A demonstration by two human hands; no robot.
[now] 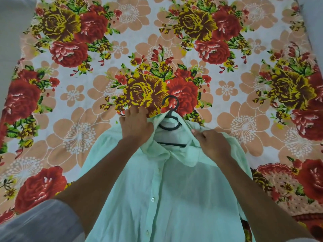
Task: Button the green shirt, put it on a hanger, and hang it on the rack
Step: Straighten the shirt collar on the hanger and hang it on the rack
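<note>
The green shirt (167,198), laid on the floral bedsheet (70,95), is judged buttoned, with the black hanger (170,119) seated in the neck opening, the collar gripped by left hand (136,124) and right hand (212,145); hanging remains.

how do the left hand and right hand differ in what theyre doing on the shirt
The left hand lies at the collar's left side beside the hanger hook, fingers reaching onto the floral sheet. The right hand sits lower, on the green shirt near the right shoulder, fingers curled and bunching fabric. Both grip the shirt around the hanger.
</note>
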